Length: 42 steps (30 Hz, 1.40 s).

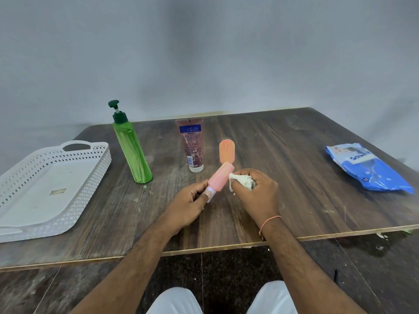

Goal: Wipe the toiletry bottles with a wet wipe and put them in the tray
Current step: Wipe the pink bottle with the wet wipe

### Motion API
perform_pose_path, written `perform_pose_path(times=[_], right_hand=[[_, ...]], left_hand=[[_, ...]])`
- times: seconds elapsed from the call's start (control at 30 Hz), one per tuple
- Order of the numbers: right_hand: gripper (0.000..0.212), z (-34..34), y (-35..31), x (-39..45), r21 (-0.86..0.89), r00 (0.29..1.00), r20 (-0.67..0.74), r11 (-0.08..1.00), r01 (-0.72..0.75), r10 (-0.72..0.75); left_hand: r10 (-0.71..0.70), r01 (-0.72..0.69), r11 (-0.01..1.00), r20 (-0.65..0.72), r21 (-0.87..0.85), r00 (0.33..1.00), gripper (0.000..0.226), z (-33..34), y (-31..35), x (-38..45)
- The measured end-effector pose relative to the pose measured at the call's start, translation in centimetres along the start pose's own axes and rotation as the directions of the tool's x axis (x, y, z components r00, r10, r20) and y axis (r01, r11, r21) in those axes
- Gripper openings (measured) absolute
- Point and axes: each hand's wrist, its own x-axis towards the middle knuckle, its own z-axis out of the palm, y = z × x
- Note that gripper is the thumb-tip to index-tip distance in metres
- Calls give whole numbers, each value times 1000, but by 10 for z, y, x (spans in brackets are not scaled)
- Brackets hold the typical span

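Over the wooden desk, left hand pinches the pink bottle by its cap while right-hand fingers bunch the wet wipe; hard rubbing could twist it loose.

Head view: pink bottle held over the table, wipe at its side.
Left hand grips pink bottle at its lower end; right hand presses crumpled wet wipe against it. Green pump bottle, brown tube upright; white tray at left.
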Motion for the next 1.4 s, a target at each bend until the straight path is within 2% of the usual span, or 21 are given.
perform_pose_path(times=[0.43, 0.7, 0.9, 1.13, 1.3, 1.4], right_hand=[[15, 1, 1, 1, 32, 1000, -16, 999, -14, 15], [13, 0, 0, 3, 67, 997, -65, 997, -36, 40], [11, 0, 2, 1, -15, 997, -54, 999, -49, 48], [16, 1, 1, 2, -38, 999, -41, 999, -6, 4], [12, 1, 3, 3, -27, 996, -86, 1000, -12, 9], [16, 1, 3, 2, -38, 999, -49, 999, 19, -21]], left_hand=[[44, -43, 995, -6, 85, 999, 46, 0, -4, 3], [134, -124, 976, -43, 177, 990, 47, 3, -2, 1], [171, -150, 966, -86, 211, 982, 53, 6, -1, -2], [190, -164, 961, -98, 223, 977, 54, 6, -3, -2], [188, -159, 958, -106, 238, 976, 55, 7, -2, -2], [185, -151, 956, -119, 252, 975, 55, 6, -2, -2]])
